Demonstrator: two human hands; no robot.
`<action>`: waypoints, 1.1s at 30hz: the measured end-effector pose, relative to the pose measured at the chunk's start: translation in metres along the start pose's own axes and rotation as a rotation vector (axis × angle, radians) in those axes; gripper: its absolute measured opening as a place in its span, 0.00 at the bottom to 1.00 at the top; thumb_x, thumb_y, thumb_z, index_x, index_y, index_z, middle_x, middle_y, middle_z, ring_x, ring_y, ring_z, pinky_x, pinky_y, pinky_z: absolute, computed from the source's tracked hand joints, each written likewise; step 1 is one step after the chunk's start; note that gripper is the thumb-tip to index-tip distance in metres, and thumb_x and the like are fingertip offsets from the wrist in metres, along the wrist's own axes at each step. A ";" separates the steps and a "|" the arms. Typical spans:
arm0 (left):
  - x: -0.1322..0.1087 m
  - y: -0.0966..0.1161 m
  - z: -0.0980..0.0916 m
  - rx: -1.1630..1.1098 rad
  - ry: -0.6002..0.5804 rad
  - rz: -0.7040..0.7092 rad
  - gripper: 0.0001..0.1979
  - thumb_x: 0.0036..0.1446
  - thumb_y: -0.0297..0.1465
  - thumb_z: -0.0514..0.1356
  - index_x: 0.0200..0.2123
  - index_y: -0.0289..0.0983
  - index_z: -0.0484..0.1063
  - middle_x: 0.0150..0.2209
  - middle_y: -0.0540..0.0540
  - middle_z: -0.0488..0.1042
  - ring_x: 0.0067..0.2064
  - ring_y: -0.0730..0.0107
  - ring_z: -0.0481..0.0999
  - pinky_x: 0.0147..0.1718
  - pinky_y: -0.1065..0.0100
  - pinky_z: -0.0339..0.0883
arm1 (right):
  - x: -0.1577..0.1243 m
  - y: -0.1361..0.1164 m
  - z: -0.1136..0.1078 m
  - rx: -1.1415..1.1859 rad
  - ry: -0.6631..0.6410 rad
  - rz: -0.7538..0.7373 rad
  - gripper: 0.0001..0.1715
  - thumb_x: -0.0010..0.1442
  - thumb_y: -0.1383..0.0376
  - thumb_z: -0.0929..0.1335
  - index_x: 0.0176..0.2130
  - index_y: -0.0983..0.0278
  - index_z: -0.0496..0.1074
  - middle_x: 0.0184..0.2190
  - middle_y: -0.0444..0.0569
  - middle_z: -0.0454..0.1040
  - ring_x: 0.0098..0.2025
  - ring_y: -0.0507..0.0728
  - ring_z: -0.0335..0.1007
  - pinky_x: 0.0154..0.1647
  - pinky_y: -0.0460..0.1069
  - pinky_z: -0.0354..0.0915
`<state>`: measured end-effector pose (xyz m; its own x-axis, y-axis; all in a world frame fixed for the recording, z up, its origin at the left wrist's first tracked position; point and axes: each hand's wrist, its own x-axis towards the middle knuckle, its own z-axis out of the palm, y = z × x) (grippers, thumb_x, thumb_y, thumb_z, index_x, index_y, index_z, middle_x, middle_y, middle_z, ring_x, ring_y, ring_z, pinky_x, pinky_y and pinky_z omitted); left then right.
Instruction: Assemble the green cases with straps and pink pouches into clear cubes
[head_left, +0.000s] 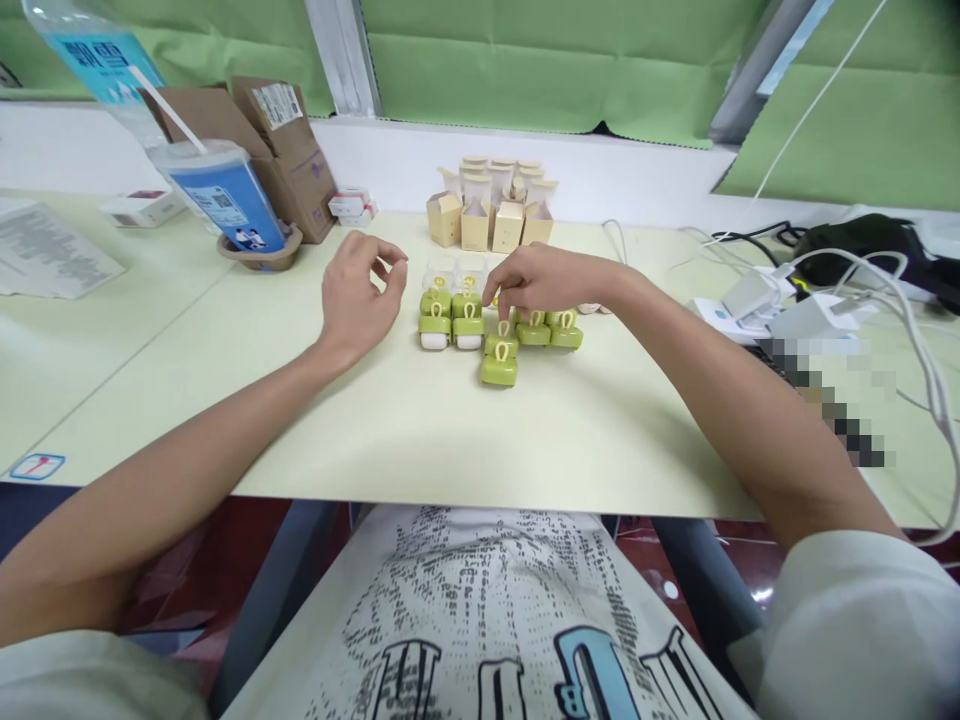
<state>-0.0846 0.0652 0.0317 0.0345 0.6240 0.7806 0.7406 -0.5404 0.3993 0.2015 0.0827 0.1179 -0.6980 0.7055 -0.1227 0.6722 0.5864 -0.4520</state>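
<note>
Small green cases with pale yellow loops stand grouped mid-table. Two columns of green cases (469, 327) with white lower parts are at the left of the group, more green cases (565, 331) at the right. Between them, a green case (499, 371) sits closer to me than the others. My right hand (531, 278) reaches down over the middle column, thumb and index finger closed on a green case (501, 345) just behind that one; the fingers partly hide the contact. My left hand (364, 293) hovers left of the group, fingers curved and apart, holding nothing.
Behind the cases stand several small cream cartons (477, 222) with raised flaps. At the left are a blue cup with a straw (234, 205), a brown cardboard box (296, 185) and a water bottle (97, 65). White chargers (757, 295) and cables lie at the right.
</note>
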 end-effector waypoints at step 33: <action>-0.056 0.070 -0.009 -0.221 -0.731 0.541 0.21 0.74 0.46 0.61 0.62 0.41 0.73 0.55 0.38 0.82 0.46 0.57 0.83 0.41 0.58 0.74 | -0.103 0.003 -0.003 0.248 0.961 -0.153 0.07 0.68 0.69 0.72 0.39 0.61 0.83 0.41 0.56 0.85 0.41 0.58 0.81 0.44 0.58 0.79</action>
<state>-0.0406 -0.0126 0.0202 0.8063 0.4157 0.4209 0.3586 -0.9093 0.2112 0.2766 0.0129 0.1323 -0.2033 0.7154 0.6685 0.4451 0.6756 -0.5877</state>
